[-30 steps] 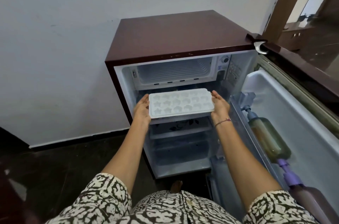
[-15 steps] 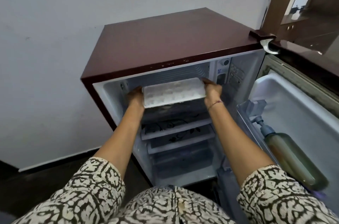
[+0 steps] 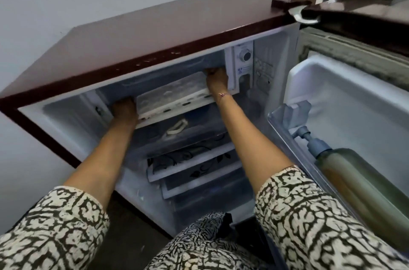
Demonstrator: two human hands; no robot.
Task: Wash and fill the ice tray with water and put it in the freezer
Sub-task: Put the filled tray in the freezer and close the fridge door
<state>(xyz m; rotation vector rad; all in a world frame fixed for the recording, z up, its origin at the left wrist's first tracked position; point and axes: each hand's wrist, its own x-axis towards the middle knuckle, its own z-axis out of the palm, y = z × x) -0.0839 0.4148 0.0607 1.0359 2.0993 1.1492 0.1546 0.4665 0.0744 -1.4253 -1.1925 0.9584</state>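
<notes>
The white ice tray (image 3: 170,96) is level and partly inside the freezer compartment (image 3: 155,74) at the top of the small maroon fridge (image 3: 155,32). My left hand (image 3: 124,109) grips the tray's left end. My right hand (image 3: 217,80) grips its right end, with a thin bracelet at the wrist. Both hands reach into the compartment's opening. The tray's far edge is hidden under the fridge top.
The fridge door (image 3: 345,97) stands open at the right, with a pump bottle (image 3: 345,172) in its rack. A thermostat dial (image 3: 246,56) sits right of the freezer. Patterned shelves (image 3: 190,163) lie below. A white wall is behind and to the left.
Both hands have carried the tray up and forward from in front of the shelves into the freezer opening. My head has moved closer and lower.
</notes>
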